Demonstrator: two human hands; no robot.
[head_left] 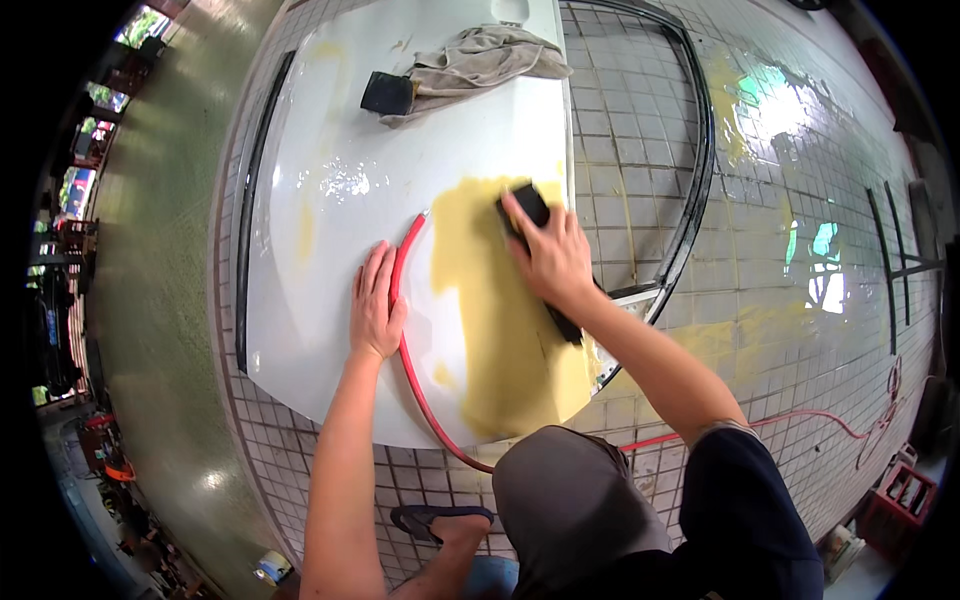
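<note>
A white car door [330,130] lies flat in front of me, with a yellow filler patch [490,340] on its near right part. My right hand [555,255] grips a long black sanding block [530,203] that rests slantwise on the patch. Part of the block is hidden under my palm and wrist. My left hand [378,305] lies on the white panel left of the patch, its thumb across a red hose [410,370]. The hose's open end points away from me, at the patch's left edge.
A crumpled grey cloth [490,60] and a small black block [387,93] lie on the door's far part. The black window frame [705,130] extends to the right over wet, yellow-streaked floor tiles [720,330]. More red hose [800,413] trails across the floor. A red crate [900,495] stands at lower right.
</note>
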